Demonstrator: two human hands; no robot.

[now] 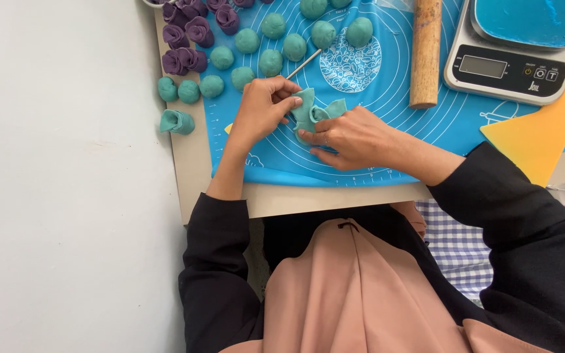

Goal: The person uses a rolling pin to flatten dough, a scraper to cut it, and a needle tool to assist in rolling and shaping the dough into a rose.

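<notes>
The teal dough piece [314, 112] lay on the blue mat [387, 131], so both hands could fold it. The left hand [261, 108] pinched its upper flap and the right hand [354, 137] pressed and gripped its lower edge, beside teal balls [271, 62]

beige worktop [188, 163], small, edge facing the person. directly on it: blue silicone mat [387, 137] covering most of it, folded teal dough piece [176, 121] and teal dough balls [189, 91] on the bare left strip, purple dough roses [184, 46] at top left.
</notes>
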